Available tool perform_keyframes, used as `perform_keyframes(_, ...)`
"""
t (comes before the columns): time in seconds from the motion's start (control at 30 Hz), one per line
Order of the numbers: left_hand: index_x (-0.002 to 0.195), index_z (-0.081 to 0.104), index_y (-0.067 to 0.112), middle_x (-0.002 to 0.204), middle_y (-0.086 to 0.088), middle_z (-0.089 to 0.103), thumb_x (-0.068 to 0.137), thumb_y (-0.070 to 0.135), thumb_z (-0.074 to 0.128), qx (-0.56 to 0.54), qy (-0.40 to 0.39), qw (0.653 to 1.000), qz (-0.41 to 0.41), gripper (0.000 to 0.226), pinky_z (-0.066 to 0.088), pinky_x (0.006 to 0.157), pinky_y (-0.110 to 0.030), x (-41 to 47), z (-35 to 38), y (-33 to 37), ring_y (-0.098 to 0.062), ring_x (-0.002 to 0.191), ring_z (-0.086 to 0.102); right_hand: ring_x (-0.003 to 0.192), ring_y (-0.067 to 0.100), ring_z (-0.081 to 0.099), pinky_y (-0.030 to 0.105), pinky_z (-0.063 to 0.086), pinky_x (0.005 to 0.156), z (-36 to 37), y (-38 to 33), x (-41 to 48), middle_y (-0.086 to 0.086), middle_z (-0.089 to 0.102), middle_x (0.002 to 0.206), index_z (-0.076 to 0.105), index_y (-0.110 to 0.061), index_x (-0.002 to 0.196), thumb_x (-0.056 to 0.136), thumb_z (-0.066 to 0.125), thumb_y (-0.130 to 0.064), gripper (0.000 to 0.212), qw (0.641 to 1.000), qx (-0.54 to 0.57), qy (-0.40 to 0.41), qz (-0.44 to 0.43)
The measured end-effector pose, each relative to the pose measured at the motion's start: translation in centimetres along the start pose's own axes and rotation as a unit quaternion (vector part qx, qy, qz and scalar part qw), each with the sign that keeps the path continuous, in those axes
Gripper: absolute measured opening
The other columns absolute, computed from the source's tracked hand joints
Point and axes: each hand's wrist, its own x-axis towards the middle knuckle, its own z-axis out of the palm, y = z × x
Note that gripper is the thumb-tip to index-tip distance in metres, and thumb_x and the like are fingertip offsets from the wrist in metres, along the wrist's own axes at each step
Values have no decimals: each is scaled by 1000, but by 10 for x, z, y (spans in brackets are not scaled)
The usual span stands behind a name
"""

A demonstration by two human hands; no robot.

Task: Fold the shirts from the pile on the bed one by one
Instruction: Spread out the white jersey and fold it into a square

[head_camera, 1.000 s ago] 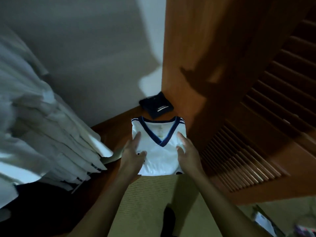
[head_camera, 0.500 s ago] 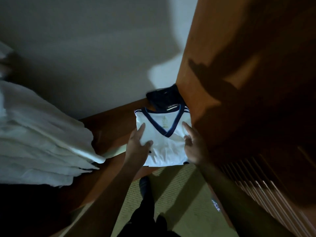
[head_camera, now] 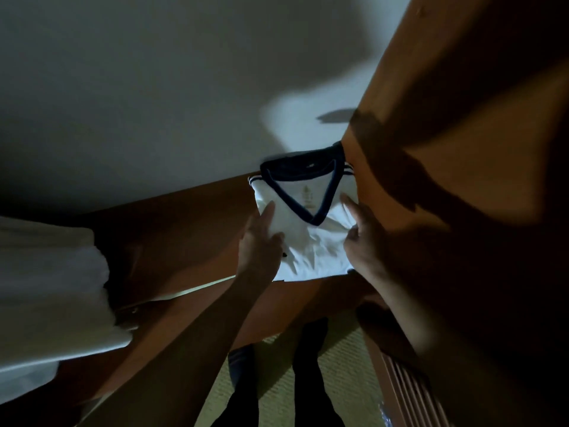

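A folded white shirt (head_camera: 311, 241) with a navy V-neck collar lies on a wooden surface (head_camera: 184, 229), pushed up against a dark folded garment (head_camera: 298, 163) behind it. My left hand (head_camera: 261, 245) holds the shirt's left edge, thumb on top and fingers along the side. My right hand (head_camera: 363, 238) holds the right edge the same way, close to the wooden wardrobe side (head_camera: 431, 149).
White bedding (head_camera: 46, 288) hangs at the left. A white wall (head_camera: 184, 103) rises behind the surface. A slatted wardrobe door (head_camera: 409, 392) stands at the lower right. My legs (head_camera: 308, 380) stand on a green woven mat (head_camera: 277, 380) below.
Both hands have carried the white shirt farther back, so it now covers most of the dark garment. The camera has tilted and moved closer.
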Motion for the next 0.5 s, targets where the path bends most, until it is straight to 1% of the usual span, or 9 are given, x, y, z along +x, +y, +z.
perform_keyframes(0.03, 156, 44, 25, 128, 4, 45, 99, 3, 59, -3, 8, 1000, -4, 63, 41, 65, 1, 18, 15, -2, -7, 94, 51, 145, 15, 40, -7, 23, 100, 4, 10, 23, 2, 44, 157, 46, -20, 154, 93, 45, 19, 72, 1000, -4, -1, -6)
perform_keyframes(0.1, 156, 43, 26, 131, 4, 47, 98, 4, 58, -9, 20, 1000, -11, 64, 47, 74, -4, 54, 44, -8, -10, 100, 57, 145, 18, 41, -7, 22, 100, 13, 31, 67, 6, 45, 156, 46, -18, 154, 90, 44, 21, 75, 1000, -12, 1, -22)
perform_keyframes(0.17, 156, 44, 28, 137, -2, 50, 97, 5, 59, -29, 29, 999, -22, 65, 58, 91, -31, 87, 72, -16, -20, 115, 59, 145, 20, 42, 1, 25, 105, 24, 54, 110, 8, 45, 156, 46, -16, 154, 86, 42, 23, 79, 999, -13, -3, -32)
perform_keyframes(0.2, 155, 45, 28, 139, -3, 50, 96, 5, 59, -36, 35, 998, -28, 65, 58, 94, -39, 104, 85, -21, -22, 119, 58, 146, 20, 40, 2, 25, 105, 28, 63, 130, 7, 44, 157, 46, -16, 155, 84, 41, 24, 81, 999, -10, -8, -29)
perform_keyframes(0.23, 155, 44, 27, 141, -4, 50, 96, 5, 58, -37, 42, 998, -27, 65, 58, 95, -41, 120, 97, -25, -23, 121, 56, 147, 19, 38, -1, 23, 104, 33, 70, 149, 6, 43, 157, 45, -17, 155, 82, 40, 25, 85, 1000, -7, -13, -27)
perform_keyframes(0.3, 157, 42, 26, 147, -5, 47, 97, 6, 58, -17, 48, 998, -22, 65, 53, 97, -35, 151, 117, -32, -22, 127, 52, 148, 17, 35, -1, 22, 106, 45, 85, 183, 4, 42, 157, 43, -20, 157, 78, 40, 25, 91, 999, -14, -12, -29)
perform_keyframes(0.33, 158, 40, 26, 150, -4, 46, 98, 6, 57, -4, 43, 999, -23, 65, 49, 95, -29, 166, 126, -37, -21, 131, 50, 148, 17, 34, 6, 24, 112, 52, 93, 198, 2, 41, 157, 42, -22, 157, 78, 41, 24, 92, 999, -25, -10, -32)
perform_keyframes(0.4, 159, 37, 27, 152, -2, 44, 98, 6, 56, 27, 19, 999, -31, 67, 42, 87, -19, 192, 142, -52, -20, 132, 48, 149, 21, 33, 30, 30, 122, 66, 115, 224, 2, 39, 157, 41, -25, 158, 77, 43, 20, 92, 998, -43, -17, -39)
perform_keyframes(0.5, 155, 43, 28, 144, -2, 47, 93, 5, 61, 43, 8, 998, -44, 69, 42, 67, -4, 205, 155, -78, -21, 123, 54, 147, 32, 31, 46, 31, 122, 81, 143, 242, 10, 35, 158, 39, -23, 157, 88, 58, 4, 76, 993, -100, -37, -54)
